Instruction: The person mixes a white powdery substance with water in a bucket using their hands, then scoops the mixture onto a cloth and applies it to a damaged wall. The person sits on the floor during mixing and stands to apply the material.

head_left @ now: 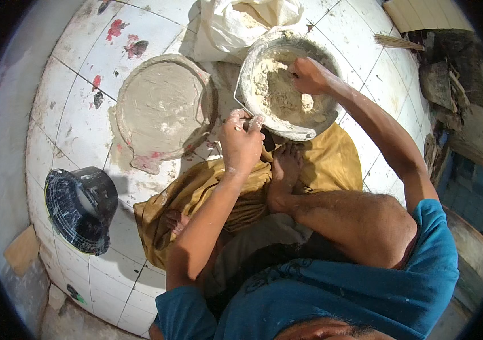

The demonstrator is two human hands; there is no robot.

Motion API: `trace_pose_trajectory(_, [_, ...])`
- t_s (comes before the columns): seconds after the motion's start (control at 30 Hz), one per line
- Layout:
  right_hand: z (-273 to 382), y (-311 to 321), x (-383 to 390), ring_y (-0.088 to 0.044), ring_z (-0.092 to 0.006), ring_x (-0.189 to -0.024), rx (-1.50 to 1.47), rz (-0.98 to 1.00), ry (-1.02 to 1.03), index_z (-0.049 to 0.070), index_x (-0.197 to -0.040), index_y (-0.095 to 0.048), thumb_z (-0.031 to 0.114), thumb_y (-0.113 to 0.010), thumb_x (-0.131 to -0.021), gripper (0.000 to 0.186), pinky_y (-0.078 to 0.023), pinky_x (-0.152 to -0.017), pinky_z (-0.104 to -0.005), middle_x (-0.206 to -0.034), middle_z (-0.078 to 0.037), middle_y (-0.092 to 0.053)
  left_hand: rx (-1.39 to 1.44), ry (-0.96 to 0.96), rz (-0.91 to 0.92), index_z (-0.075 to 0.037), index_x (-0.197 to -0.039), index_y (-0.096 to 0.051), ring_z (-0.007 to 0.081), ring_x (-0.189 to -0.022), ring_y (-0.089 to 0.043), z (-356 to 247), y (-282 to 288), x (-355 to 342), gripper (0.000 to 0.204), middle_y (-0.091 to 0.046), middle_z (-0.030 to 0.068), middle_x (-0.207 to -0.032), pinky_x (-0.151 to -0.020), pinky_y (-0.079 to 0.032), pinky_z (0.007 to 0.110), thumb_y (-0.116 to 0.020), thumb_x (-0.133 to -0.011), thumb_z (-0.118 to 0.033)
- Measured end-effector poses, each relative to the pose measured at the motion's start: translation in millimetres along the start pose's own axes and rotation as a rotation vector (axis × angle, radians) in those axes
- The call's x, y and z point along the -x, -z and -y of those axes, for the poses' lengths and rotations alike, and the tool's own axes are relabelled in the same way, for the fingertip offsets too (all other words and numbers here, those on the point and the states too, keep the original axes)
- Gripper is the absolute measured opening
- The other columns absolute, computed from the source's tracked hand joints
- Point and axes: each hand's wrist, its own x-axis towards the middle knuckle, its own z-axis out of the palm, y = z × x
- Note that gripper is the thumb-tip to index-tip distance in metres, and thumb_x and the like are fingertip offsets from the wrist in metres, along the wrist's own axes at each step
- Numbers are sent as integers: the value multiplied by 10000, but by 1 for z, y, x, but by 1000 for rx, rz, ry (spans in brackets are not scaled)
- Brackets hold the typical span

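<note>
A round grey bucket [297, 134] stands in front of me, its wall smeared with pale residue. Crumbly cream-coloured mix [275, 85] lies inside it. My right hand [309, 77] is closed in a fist over the mix, and what its fingers hold, if anything, is hidden. At the bucket's near left side, my left hand [242, 139] has its fingers bent round the thin wire handle [238, 90]. Pale residue coats those fingertips. To the left sits a wide round pan filled with smooth grey paste [162, 105].
A white sack [217, 35] of pale powder stands behind the bucket. On the left, a black, white-smeared tub [83, 209] lies tipped. Mustard cloth [338, 161] spreads by my feet. Wooden pieces [437, 85] and a bundle of thin sticks [398, 41] are at the right.
</note>
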Motion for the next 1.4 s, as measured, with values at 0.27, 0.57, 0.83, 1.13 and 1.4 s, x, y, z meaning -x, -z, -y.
trace_pose_trajectory(0.27, [10,8,44,-644,-252,-1132,-265,-62,10,2,-1280,-635,227,-735,-885,465,-538,-943,-390,-1328,-108,-637,28,-77,-65,46,-1038,-642,208,-613,-723,12,4,-4,193,-726,146,-793,-575,-519,365,-737,-936,-87])
trace_pose_trajectory(0.57, [3,6,43,-680,-386,-740,506,-506,374,89,-1214,-704,187,-736,-840,387,-588,-725,-464,-856,-186,-720,23,-33,1,16,-1057,-620,107,-644,-642,8,5,-4,138,-696,65,-893,-557,-554,266,-695,-982,-72])
trace_pose_trajectory(0.83, [7,1,-10,-721,-330,-868,619,-316,322,42,-1062,-724,149,-696,-843,246,-579,-712,-467,-942,-196,-718,14,-39,-21,43,-1035,-638,176,-638,-697,5,4,-4,169,-718,124,-843,-582,-536,332,-719,-953,-80])
trace_pose_trajectory(1.13, [-19,0,-14,-681,-294,-1015,51,-25,286,-4,-1255,-653,189,-699,-921,388,-545,-874,-421,-1105,-198,-716,42,-44,-85,33,-1056,-610,186,-639,-712,13,-4,-4,186,-703,117,-807,-571,-535,337,-713,-959,-87])
trace_pose_trajectory(1.4, [-3,17,73,-689,-267,-926,-150,-176,215,19,-1253,-695,162,-705,-921,361,-546,-847,-417,-1081,-185,-735,-43,-41,-47,25,-1039,-630,199,-641,-725,-4,4,0,187,-707,127,-801,-575,-527,356,-719,-956,-117])
